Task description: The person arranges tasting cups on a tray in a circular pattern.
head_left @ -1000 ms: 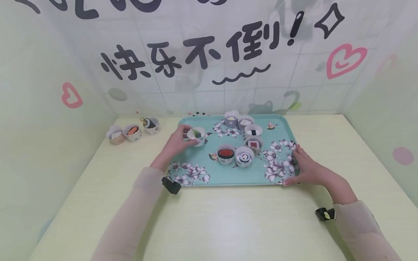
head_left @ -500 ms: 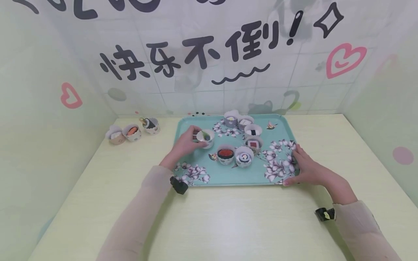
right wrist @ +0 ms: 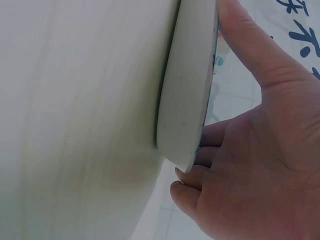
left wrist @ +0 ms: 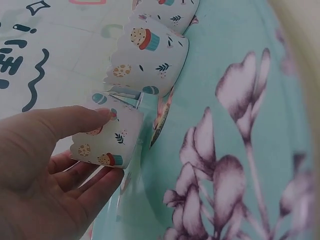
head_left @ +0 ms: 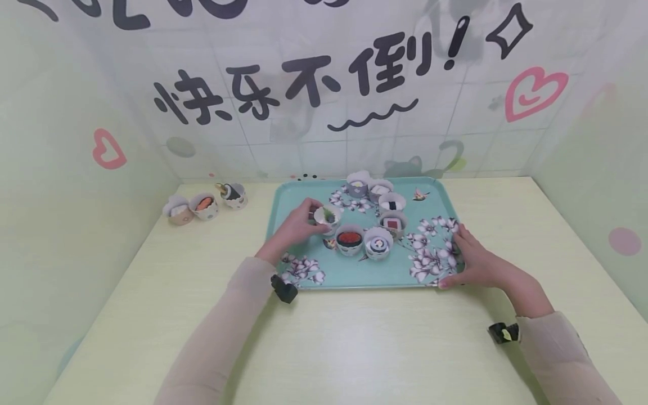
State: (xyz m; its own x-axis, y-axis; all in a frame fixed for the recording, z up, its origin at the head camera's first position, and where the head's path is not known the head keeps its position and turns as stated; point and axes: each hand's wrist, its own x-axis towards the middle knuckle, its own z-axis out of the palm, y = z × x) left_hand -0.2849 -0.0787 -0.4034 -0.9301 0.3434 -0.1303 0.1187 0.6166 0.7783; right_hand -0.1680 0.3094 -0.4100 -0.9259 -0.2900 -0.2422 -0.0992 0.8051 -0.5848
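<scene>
My left hand [head_left: 300, 225] holds a small paper cup [head_left: 327, 218] printed with cupcakes, thumb on one side and fingers on the other. Something green and leafy shows inside. It is over the left-middle of the turquoise tray [head_left: 324, 275], close beside a cup of red-topped sushi [head_left: 349, 239]; whether its base touches the tray, I cannot tell. In the left wrist view the held cup [left wrist: 112, 135] is tilted. At the tray's front right corner, my right hand [head_left: 481, 261] grips the rim, thumb on the front edge and fingers along the right side [right wrist: 200, 150].
Several paper cups of toy-like sushi curve across the tray, among them a round roll [head_left: 378, 244] and a red-centred square piece [head_left: 392, 224]. Left of the tray stand three more cups, one with orange-topped sushi [head_left: 205, 206]. A printed curtain [head_left: 304, 135] hangs behind the table [head_left: 354, 349].
My left hand has carried the cup rightward and slightly nearer across the tray, up to the red-topped sushi cup. My right hand has stayed on the tray's corner.
</scene>
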